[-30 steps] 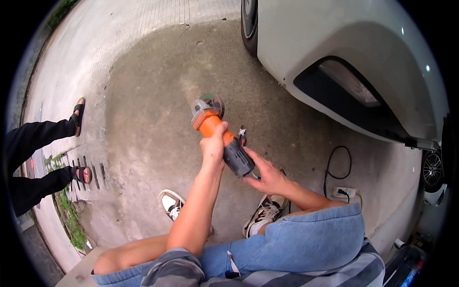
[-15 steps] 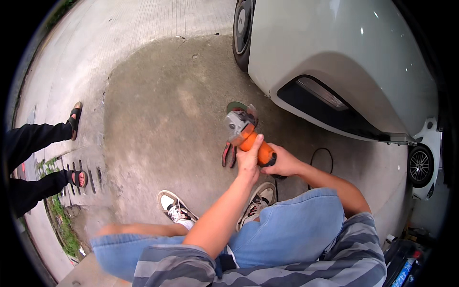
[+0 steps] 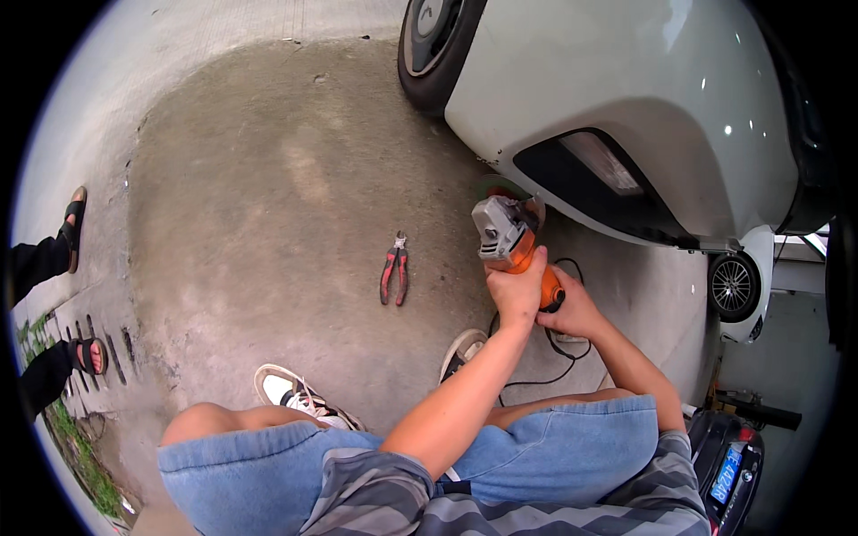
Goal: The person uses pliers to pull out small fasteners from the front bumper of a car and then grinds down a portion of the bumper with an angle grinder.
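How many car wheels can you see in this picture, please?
2: one wheel at the top, on the white car; another wheel at the right edge. Others may be hidden.

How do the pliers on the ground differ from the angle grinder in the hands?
The pliers lie flat on the concrete floor, untouched; the angle grinder is lifted, gripped by the left hand and the right hand. The pliers are slim with red and black handles; the grinder is bulkier, with a grey head and orange body. A black cord trails from the grinder; the pliers have none. Both are hand tools.
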Tool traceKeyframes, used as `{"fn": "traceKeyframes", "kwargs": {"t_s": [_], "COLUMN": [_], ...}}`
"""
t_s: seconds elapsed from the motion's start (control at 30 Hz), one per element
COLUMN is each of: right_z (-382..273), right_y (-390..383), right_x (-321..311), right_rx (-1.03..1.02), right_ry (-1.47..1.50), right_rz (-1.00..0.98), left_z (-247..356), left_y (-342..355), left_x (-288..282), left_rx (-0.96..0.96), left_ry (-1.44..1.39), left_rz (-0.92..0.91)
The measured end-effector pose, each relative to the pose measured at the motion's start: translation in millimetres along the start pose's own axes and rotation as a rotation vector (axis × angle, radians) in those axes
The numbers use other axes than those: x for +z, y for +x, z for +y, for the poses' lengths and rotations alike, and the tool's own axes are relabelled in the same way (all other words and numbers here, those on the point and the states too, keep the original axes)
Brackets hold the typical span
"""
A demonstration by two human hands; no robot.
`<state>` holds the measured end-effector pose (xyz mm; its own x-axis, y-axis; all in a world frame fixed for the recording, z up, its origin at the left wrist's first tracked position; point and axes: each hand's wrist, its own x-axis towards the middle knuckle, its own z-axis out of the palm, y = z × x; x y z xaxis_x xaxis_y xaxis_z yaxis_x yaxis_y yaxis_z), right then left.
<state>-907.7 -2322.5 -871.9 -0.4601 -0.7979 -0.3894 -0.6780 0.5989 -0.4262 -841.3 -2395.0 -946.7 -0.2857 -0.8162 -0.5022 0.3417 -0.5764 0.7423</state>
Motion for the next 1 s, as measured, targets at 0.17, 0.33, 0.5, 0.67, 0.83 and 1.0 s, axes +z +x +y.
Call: {"fn": "traceKeyframes", "kwargs": {"t_s": [0.17,0.33,0.5,0.67,0.83,1.0], "right_z": [-13.1,-30.9,-25.7,-22.1,-5.5,3.1], "right_y": [6.0,4.9,-4.6,0.2,1.6,9.9], "right_x": [-3.4,-3.6,-10.3,-13.5,-15.0,-16.4], "right_rx": [-0.015,0.007,-0.04,0.003,0.006,0.002], "right_ry": [-0.027,0.088,0.002,-0.023,-0.081,-0.113], "right_rz": [0.031,0.037,0.079,0.056,0.083,0.105], "left_z": [27.1,39.8,41.1,27.4,17.3,16.6], "left_y": [2.2,6.8,-4.9,4.8,2.7,13.2], "left_x": [-1.9,-4.8,0.3,5.3,12.6,19.3], "left_rx": [0.037,-0.003,-0.005,0.002,-0.035,-0.081], "left_ry": [-0.031,-0.057,-0.044,-0.081,-0.109,-0.106], "left_rz": [0.004,-0.045,-0.038,-0.084,-0.092,-0.132]}}
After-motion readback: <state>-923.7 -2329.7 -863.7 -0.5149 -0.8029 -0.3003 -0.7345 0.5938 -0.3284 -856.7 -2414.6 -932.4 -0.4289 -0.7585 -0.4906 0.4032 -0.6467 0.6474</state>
